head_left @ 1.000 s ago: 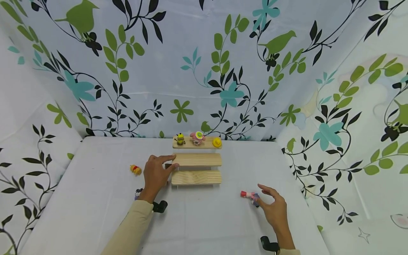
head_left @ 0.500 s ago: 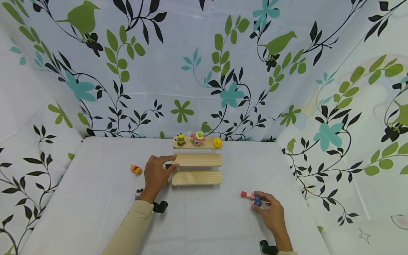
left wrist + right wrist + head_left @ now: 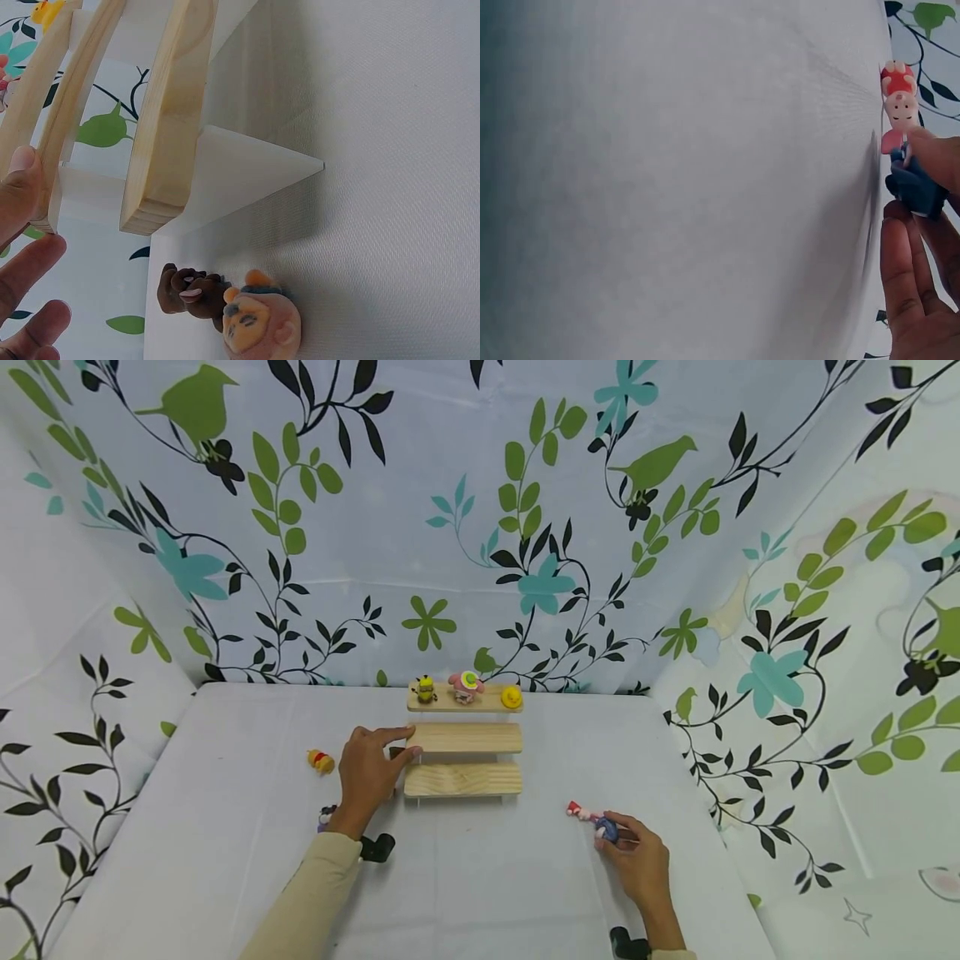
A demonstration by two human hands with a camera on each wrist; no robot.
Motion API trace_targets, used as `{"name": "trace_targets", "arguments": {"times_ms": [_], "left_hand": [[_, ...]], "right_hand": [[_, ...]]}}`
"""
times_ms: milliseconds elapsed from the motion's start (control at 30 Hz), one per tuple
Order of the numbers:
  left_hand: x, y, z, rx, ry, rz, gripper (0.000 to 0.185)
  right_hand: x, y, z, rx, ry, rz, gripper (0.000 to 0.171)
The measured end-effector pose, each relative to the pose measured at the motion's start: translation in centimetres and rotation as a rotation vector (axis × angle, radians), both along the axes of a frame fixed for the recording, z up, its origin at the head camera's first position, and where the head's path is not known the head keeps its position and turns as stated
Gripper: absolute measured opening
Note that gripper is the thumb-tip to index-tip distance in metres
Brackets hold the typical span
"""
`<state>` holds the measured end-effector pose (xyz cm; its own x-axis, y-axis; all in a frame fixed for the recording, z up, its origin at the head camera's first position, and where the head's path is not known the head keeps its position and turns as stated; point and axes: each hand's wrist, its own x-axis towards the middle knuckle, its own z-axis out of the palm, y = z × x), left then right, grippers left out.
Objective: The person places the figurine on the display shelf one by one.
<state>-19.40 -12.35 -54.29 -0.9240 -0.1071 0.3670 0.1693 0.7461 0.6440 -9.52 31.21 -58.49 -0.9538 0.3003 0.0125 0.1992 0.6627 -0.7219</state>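
Head view first: I see my right hand (image 3: 639, 860) low on the right of the white surface (image 3: 225, 827), its fingers curled round a small blue figure (image 3: 607, 832), thumb on one side and fingertips on the other. A pink and red pig figure (image 3: 577, 811) lies just beside it, on the far left side of the hand; from the right wrist camera the pig figure (image 3: 897, 101) looks to touch the blue figure (image 3: 915, 191), and my fingers (image 3: 904, 277) press the blue one from below, though I cannot tell whether it has left the surface.

My left hand (image 3: 366, 772) rests with straight, relaxed fingers against the left end of the wooden step shelf (image 3: 463, 758), fingertips on the end of the middle board. The left wrist camera shows a fingertip (image 3: 22, 161) touching that board end, the other fingers spread apart and holding nothing.

On the shelf's top board stand a yellow minion figure (image 3: 425, 688), a pink figure with a green hat (image 3: 467, 684) and a yellow duck (image 3: 512, 696); the two lower boards are bare.

Left of my left hand a yellow bear figure (image 3: 320, 761) lies on the surface, well apart from the shelf. Behind my left wrist a small dark figure (image 3: 326, 816) is partly hidden. Between the shelf's front board and my right hand the surface is bare cloth, and the patterned curtain (image 3: 480, 527) closes the back and both sides.
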Motion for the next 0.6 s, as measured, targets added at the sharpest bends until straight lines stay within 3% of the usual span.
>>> {"name": "trace_targets", "arguments": {"times_ms": [400, 600], "left_hand": [[-0.1, 0.1, -0.1, -0.003, -0.023, 0.005, 0.046], [0.0, 0.0, 0.0, -0.003, -0.020, 0.000, 0.046]], "right_hand": [[-0.4, 0.2, 0.9, -0.118, 0.079, -0.002, 0.042], [-0.7, -0.2, 1.2, -0.318, 0.099, 0.009, 0.037]]}}
